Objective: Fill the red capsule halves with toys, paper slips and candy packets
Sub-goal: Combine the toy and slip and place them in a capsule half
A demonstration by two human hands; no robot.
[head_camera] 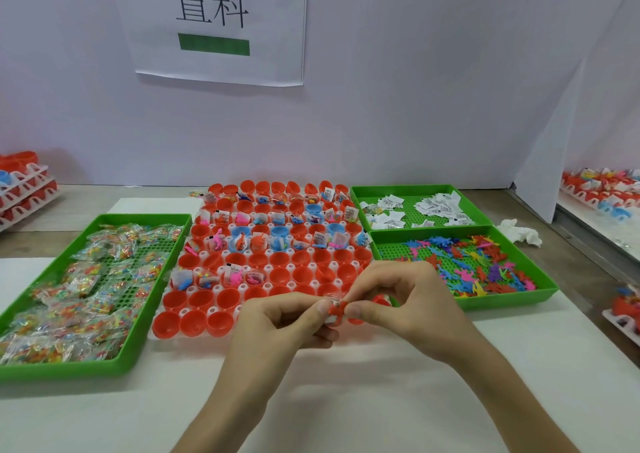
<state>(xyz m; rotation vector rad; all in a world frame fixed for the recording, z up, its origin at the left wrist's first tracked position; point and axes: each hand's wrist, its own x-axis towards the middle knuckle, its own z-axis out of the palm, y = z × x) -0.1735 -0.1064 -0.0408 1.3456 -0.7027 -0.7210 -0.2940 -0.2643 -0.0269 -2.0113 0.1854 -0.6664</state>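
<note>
Over the capsule tray's (212, 309) near rows, left hand (287, 317) and right hand (405, 300) together pinch a small red toy (336, 310), seemingly gathering one filling. Just left and beyond, empty red capsule halves (194, 322) wait; next, drop it into one.

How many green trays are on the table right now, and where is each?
3. The left tray holds candy packets; the far right tray holds paper slips; the near right tray holds toys. None looks hidden.
</note>
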